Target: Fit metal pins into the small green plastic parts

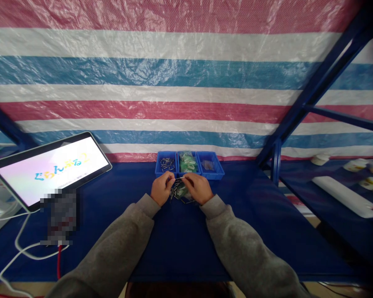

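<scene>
My left hand point(161, 189) is closed in a pinch, thumb and index finger together; what lies in it is too small to make out. Facing it, my right hand point(199, 188) pinches a thin, pale metal rod-like piece point(180, 178), which points toward the left fingertips. Just below the fingers, a loose pile of small dark and shiny screw-like pieces point(175, 193) lies on the blue table, partly hidden by the hands. Beside it is a clear greenish plastic bag point(182, 191). Whether the rod touches both hands cannot be seen.
Behind the hands stand three blue bins: the left bin point(158, 169) holds small metal pieces, the middle bin point(199, 169) green bags, the right bin point(218, 173) a small clear bag. A lit tablet point(54, 169) and cables point(21, 244) are at left. A blue frame post point(294, 118) rises at right.
</scene>
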A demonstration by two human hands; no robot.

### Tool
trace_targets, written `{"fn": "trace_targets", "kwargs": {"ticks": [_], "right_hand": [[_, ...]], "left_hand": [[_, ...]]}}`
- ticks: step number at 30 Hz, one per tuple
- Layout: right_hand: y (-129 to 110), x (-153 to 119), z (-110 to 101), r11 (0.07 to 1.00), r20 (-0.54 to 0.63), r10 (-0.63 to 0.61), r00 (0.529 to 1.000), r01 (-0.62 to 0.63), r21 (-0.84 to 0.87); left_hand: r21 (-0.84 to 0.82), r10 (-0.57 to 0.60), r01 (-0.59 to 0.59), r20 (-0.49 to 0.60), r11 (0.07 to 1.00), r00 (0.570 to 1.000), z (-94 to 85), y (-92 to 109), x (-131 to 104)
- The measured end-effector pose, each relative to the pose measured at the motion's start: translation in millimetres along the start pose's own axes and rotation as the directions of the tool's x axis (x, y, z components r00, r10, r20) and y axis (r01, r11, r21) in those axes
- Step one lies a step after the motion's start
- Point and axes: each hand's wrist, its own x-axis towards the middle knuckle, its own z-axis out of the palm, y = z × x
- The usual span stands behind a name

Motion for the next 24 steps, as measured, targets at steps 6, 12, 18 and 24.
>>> {"fn": "trace_targets", "kwargs": {"ticks": [6,12,18,24], "right_hand": [[-1.5,-1.4,-1.7,0.997,-0.084,-0.013,0.996,0.019,0.071],[-4.6,-0.8,-3.3,0.997,-0.075,-0.045,0.996,0.050,0.067],[-6.0,-0.5,-6.2,0.999,-0.079,-0.038,0.996,0.038,-0.004],[-3.3,-0.2,-5.3,0.999,-0.090,-0.027,0.996,0.024,-0.039]], "left_hand": [[0.050,-0.027,0.028,-0.024,0.998,0.999,6.9,10.6,-5.0],[0.054,-0.033,0.034,-0.012,0.998,0.999,6.2,10.5,-5.2],[-0.020,-0.021,0.021,0.017,1.000,1.000,6.4,14.9,-5.5],[-0.099,0.044,-0.044,-0.009,0.994,0.999,7.2,15.6,-4.1]]}}
